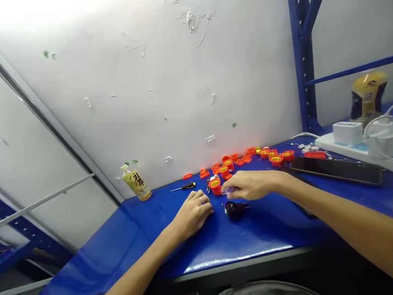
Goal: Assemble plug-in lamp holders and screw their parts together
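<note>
right hand [226, 192] pinching a clear piece [230, 189]; left hand [194, 211] curled, can't tell its grip
black part [234, 210] at my pinch's six o'clock, a low wrist swing could knock it

The left hand [195, 211] rests palm down toward the tabletop's front edge, fingers loosely curled, a ring on one finger. The right hand [249, 185] reaches farther in, palm down, thumb and fingertips drawn together. Both bare forearms slant inward across the front edge.
</note>
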`<control>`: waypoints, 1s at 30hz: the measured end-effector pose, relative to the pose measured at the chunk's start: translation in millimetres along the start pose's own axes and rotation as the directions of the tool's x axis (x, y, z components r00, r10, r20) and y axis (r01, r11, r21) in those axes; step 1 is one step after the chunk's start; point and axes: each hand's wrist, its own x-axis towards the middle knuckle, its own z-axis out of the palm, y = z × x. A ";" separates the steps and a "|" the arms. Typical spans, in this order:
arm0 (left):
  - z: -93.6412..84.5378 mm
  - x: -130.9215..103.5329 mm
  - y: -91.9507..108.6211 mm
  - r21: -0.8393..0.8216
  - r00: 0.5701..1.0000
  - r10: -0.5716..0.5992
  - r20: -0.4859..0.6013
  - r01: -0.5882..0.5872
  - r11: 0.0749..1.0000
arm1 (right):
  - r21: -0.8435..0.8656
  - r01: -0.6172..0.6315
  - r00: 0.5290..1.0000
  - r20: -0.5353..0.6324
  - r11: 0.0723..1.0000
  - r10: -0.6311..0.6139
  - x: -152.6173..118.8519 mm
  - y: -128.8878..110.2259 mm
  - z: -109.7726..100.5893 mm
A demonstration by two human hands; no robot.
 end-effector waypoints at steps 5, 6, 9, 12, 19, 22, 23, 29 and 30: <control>3.8 -5.9 1.7 0.021 0.997 -0.025 -0.076 0.027 0.999 | 0.077 -0.042 0.992 0.120 0.996 0.033 11.5 3.8 20.3; 1.7 -6.3 2.6 0.027 0.996 -0.027 -0.084 0.029 0.999 | 0.181 -0.040 0.992 0.124 0.983 0.018 13.1 7.6 21.3; -4.1 -7.9 6.2 0.064 0.981 -0.019 -0.194 0.032 0.997 | 0.677 -0.069 0.992 0.122 0.732 -0.019 13.2 18.7 14.8; -11.9 -6.9 11.4 0.097 0.929 0.006 -0.370 0.032 0.995 | 0.932 -0.074 0.994 0.096 0.354 -0.044 7.4 21.4 1.7; -44.1 15.3 37.0 -0.058 0.746 -0.034 -0.665 -0.005 0.998 | 0.961 -0.007 0.987 0.051 0.277 -0.152 4.4 10.5 -2.1; -43.5 29.5 48.1 -0.457 0.780 -0.362 -0.510 0.111 0.882 | 0.910 0.120 0.993 -0.108 0.396 -0.053 10.1 8.3 4.3; -39.4 33.6 49.5 -0.598 0.796 -0.452 -0.402 0.146 0.788 | 0.886 0.154 0.986 -0.166 0.438 -0.010 11.7 7.8 6.0; 0.1 38.3 36.4 -0.869 0.839 -0.489 -0.238 0.040 0.492 | 0.665 0.153 0.943 -0.319 0.731 0.093 15.4 7.8 12.6; 4.7 36.5 34.0 -0.848 0.833 -0.487 -0.262 0.042 0.528 | 0.606 0.147 0.944 -0.323 0.782 0.073 15.3 7.7 13.4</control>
